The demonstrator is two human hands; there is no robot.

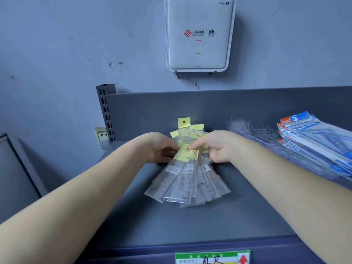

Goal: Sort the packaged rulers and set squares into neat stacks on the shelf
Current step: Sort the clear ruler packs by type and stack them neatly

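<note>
hands: 2 | yellow-headed ruler packs (187, 176), fanned centre: roughly 8, overlap blurs the count | blue set-square packs (312, 141), far right: at least 4 | router (199, 34): 1 | wall socket (102, 135), left: 1 | shelf label (212, 258), near: 1

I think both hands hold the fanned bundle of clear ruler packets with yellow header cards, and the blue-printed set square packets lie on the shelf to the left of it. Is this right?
Not quite. The head view shows the blue-printed set square packets lying to the right of the fanned bundle of clear ruler packets with yellow header cards, not the left. The rest holds: the left hand and right hand both hold the bundle over the grey metal shelf.
</note>
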